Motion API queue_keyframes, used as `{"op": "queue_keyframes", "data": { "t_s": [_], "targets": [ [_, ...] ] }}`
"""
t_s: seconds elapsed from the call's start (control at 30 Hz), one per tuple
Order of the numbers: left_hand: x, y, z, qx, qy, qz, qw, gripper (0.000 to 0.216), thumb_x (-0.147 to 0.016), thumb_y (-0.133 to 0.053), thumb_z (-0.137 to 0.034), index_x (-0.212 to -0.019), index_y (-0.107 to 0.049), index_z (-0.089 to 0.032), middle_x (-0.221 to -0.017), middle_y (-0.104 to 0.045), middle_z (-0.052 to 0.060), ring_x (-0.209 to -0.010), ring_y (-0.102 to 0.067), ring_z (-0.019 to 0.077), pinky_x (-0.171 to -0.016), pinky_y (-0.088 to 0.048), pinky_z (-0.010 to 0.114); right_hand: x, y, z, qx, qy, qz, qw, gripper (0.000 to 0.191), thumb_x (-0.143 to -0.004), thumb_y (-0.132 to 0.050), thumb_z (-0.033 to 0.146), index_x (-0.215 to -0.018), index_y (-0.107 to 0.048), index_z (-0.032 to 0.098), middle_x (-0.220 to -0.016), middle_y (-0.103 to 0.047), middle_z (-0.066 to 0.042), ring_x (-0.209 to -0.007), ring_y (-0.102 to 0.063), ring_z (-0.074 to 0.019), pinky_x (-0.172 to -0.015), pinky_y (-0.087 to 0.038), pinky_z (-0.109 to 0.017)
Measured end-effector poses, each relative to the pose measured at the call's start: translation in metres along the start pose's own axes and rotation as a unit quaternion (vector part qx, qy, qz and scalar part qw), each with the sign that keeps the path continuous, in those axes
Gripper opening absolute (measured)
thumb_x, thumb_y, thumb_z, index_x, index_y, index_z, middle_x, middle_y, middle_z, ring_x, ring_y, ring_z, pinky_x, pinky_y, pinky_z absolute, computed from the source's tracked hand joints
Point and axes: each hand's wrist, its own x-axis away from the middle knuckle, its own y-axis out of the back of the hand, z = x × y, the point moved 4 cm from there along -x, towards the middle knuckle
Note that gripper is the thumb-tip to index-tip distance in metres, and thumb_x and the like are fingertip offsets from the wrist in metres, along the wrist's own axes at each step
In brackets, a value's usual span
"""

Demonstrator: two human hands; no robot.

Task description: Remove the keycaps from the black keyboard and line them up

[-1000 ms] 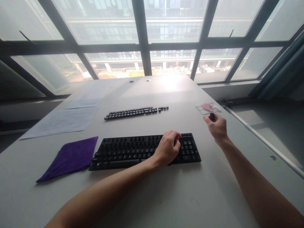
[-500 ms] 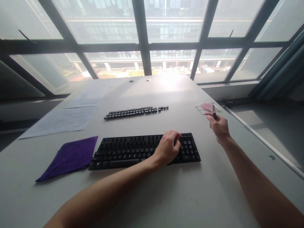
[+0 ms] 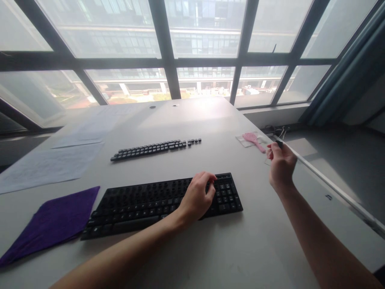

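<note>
from my distant place i look down on a smooth, pale table (image 3: 237, 245); near its front side lies the keyboard (image 3: 159, 200), a long black slab, a little slanted; its upper rows show bare, bumpy sockets, while the lower rows and the number pad carry caps with flat tops; my left hand (image 3: 197, 196) is laid over it, just beside the number pad, with fingers curved toward the upper edge; whether they grasp something there, i cannot tell; my right hand (image 3: 282, 166), raised at the right side, is clenched around a small black object (image 3: 279, 143), of which only a dark end comes out; just beside this hand is a pink paddle-shaped item (image 3: 250, 137), with rounded head and slim handle, on a thin, crinkled clear wrapper (image 3: 241, 140); beyond the keyboard, loose keycaps (image 3: 150, 149), little black blocks, stand in close slanting rows; at the left, the purple cloth (image 3: 54, 222), soft and matt, is spread flat near the keyboard's end; behind it are thin white papers (image 3: 51, 164).
</note>
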Motion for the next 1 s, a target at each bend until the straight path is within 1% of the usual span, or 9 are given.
{"op": "queue_keyframes", "data": {
  "t_s": [0.17, 0.33, 0.5, 0.63, 0.67, 0.73, 0.83, 0.87, 1.0],
  "targets": [
    [0.000, 0.000, 0.000, 0.001, 0.005, 0.000, 1.000, 0.016, -0.088, -0.050, -0.010, -0.095, -0.061, -0.020, -0.094, -0.063, 0.004, -0.095, -0.058, 0.0213, -0.087, -0.047, 0.036, 0.001, 0.006, 0.010, 0.023, 0.037, -0.022, 0.999, 0.027, -0.086, -0.061, 0.040, -0.086, -0.070, 0.015, -0.061, -0.050, 0.003, -0.055, -0.048, -0.0123, -0.054, -0.039, -0.025],
    [0.000, 0.000, 0.000, 0.000, 0.006, 0.000, 1.000, 0.015, -0.088, -0.051, -0.010, -0.094, -0.061, -0.020, -0.093, -0.064, 0.004, -0.093, -0.058, 0.0207, -0.087, -0.047, 0.035, 0.003, 0.006, 0.011, 0.016, 0.060, -0.033, 0.998, 0.027, -0.085, -0.065, 0.038, -0.094, -0.073, 0.013, -0.068, -0.062, -0.002, -0.062, -0.058, -0.0161, -0.062, -0.046, -0.030],
    [0.000, 0.000, -0.001, 0.002, 0.003, 0.001, 1.000, 0.016, -0.088, -0.051, -0.009, -0.094, -0.061, -0.020, -0.092, -0.063, 0.003, -0.093, -0.057, 0.0199, -0.086, -0.046, 0.034, 0.007, 0.003, 0.013, 0.003, 0.064, -0.022, 0.998, 0.023, -0.086, -0.065, 0.032, -0.093, -0.074, 0.012, -0.068, -0.065, -0.003, -0.062, -0.059, -0.0155, -0.064, -0.048, -0.030],
    [0.000, 0.000, -0.001, 0.006, 0.005, 0.003, 1.000, 0.015, -0.089, -0.050, -0.010, -0.094, -0.061, -0.019, -0.093, -0.063, 0.004, -0.094, -0.057, 0.0201, -0.087, -0.046, 0.035, 0.017, -0.002, 0.015, 0.026, 0.052, -0.014, 0.998, 0.024, -0.086, -0.066, 0.035, -0.091, -0.073, 0.013, -0.066, -0.063, -0.002, -0.058, -0.055, -0.0141, -0.058, -0.046, -0.028],
    [0.000, 0.000, -0.001, 0.008, 0.006, 0.004, 1.000, 0.015, -0.089, -0.050, -0.010, -0.094, -0.061, -0.019, -0.093, -0.063, 0.004, -0.094, -0.057, 0.0202, -0.088, -0.046, 0.035, 0.023, -0.005, 0.015, 0.025, 0.041, 0.003, 0.999, 0.025, -0.086, -0.066, 0.036, -0.090, -0.073, 0.013, -0.066, -0.063, -0.002, -0.056, -0.053, -0.0134, -0.056, -0.044, -0.028],
    [0.000, 0.001, -0.001, 0.012, 0.009, 0.002, 1.000, 0.016, -0.089, -0.049, -0.009, -0.095, -0.061, -0.019, -0.093, -0.063, 0.003, -0.093, -0.058, 0.0200, -0.087, -0.046, 0.035, 0.037, -0.018, 0.014, -0.002, 0.005, 0.094, 0.996, 0.026, -0.087, -0.066, 0.039, -0.091, -0.072, 0.014, -0.066, -0.063, -0.002, -0.053, -0.051, -0.0123, -0.052, -0.043, -0.027],
    [0.000, 0.002, 0.000, 0.016, 0.016, -0.006, 1.000, 0.019, -0.088, -0.047, -0.007, -0.094, -0.060, -0.019, -0.091, -0.063, 0.003, -0.091, -0.058, 0.0196, -0.085, -0.046, 0.034, 0.066, -0.040, 0.014, -0.035, -0.042, 0.283, 0.958, 0.027, -0.089, -0.065, 0.041, -0.087, -0.070, 0.014, -0.066, -0.065, -0.002, -0.053, -0.052, -0.0130, -0.051, -0.043, -0.027],
    [0.000, 0.002, 0.001, 0.017, 0.018, -0.006, 1.000, 0.019, -0.088, -0.047, -0.007, -0.094, -0.060, -0.019, -0.091, -0.063, 0.003, -0.090, -0.058, 0.0195, -0.085, -0.046, 0.034, 0.075, -0.044, 0.014, -0.041, -0.050, 0.322, 0.944, 0.027, -0.089, -0.064, 0.041, -0.085, -0.069, 0.015, -0.064, -0.064, -0.002, -0.053, -0.052, -0.0131, -0.052, -0.043, -0.027],
    [0.000, 0.000, 0.002, 0.016, 0.014, -0.001, 1.000, 0.020, -0.088, -0.044, -0.006, -0.093, -0.060, -0.019, -0.090, -0.063, 0.003, -0.090, -0.059, 0.0197, -0.084, -0.046, 0.033, 0.096, -0.052, 0.010, -0.020, -0.062, 0.404, 0.913, 0.027, -0.092, -0.061, 0.039, -0.079, -0.067, 0.016, -0.066, -0.064, -0.002, -0.059, -0.055, -0.0146, -0.057, -0.044, -0.028]
  ]
}}
